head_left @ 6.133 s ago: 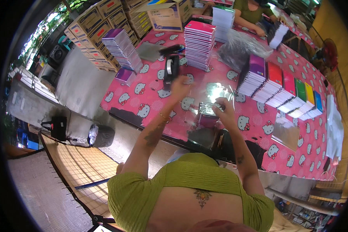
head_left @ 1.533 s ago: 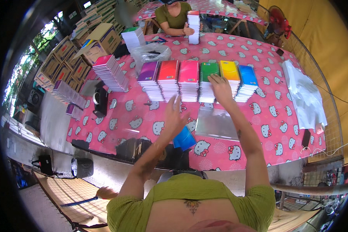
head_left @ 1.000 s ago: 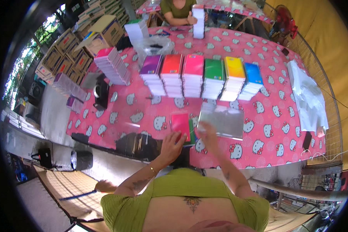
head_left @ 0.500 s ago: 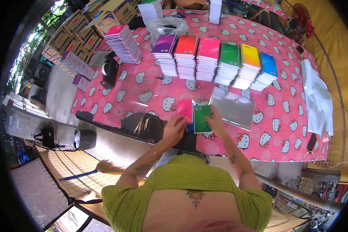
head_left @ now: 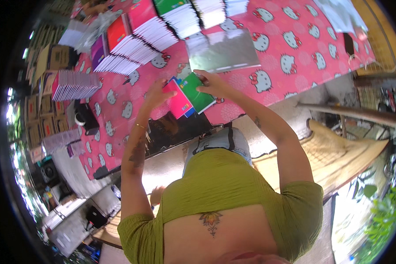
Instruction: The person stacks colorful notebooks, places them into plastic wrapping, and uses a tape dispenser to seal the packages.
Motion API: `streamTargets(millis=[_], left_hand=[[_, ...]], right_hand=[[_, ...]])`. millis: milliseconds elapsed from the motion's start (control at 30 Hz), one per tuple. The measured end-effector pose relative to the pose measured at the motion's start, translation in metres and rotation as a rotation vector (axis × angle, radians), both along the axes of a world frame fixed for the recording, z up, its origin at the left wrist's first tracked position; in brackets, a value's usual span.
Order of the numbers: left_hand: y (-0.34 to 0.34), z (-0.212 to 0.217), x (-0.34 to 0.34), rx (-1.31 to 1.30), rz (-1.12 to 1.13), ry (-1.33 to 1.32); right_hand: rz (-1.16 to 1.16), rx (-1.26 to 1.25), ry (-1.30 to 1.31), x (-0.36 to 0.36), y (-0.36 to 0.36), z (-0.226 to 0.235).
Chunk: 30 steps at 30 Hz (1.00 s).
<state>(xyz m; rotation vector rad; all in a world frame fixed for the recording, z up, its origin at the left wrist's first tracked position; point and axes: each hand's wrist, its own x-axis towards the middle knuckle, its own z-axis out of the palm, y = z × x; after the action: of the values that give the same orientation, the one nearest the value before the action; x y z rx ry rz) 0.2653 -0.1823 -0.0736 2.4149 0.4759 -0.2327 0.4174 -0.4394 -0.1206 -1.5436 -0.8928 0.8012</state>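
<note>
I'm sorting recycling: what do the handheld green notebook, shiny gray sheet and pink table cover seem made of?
Green notebook: paper, probably glossy card cover; white page edge shows. Gray sheet: likely smooth plastic, given its pale reflections. Table cover: perhaps printed vinyl, low sheen; ragged edge suggests thinness.

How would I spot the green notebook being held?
Find the pink table, then the left hand and right hand by its near edge. The green notebook is in the right hand; unlike the pink notebook and blue notebook beside it, it lies rightmost.
</note>
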Motion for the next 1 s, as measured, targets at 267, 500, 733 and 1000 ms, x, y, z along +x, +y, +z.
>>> streamTargets(millis=[267, 500, 733, 1000], left_hand=[[0.019, -0.012, 0.003, -0.380, 0.016, 0.050], [-0.001, -0.023, -0.019, -0.099, 0.042, -0.290], [-0.007, -0.050, -0.024, 0.172, 0.001, -0.625], [-0.009, -0.043, -0.031, 0.184, 0.022, -0.624]], right_hand=[[-0.174, -0.013, -0.141, -0.029, 0.001, 0.010], [-0.712, -0.199, -0.599, -0.082, -0.040, 0.018], [-0.827, -0.233, -0.866, -0.078, -0.036, 0.013], [-0.850, -0.296, -0.895, -0.079, -0.031, 0.005]])
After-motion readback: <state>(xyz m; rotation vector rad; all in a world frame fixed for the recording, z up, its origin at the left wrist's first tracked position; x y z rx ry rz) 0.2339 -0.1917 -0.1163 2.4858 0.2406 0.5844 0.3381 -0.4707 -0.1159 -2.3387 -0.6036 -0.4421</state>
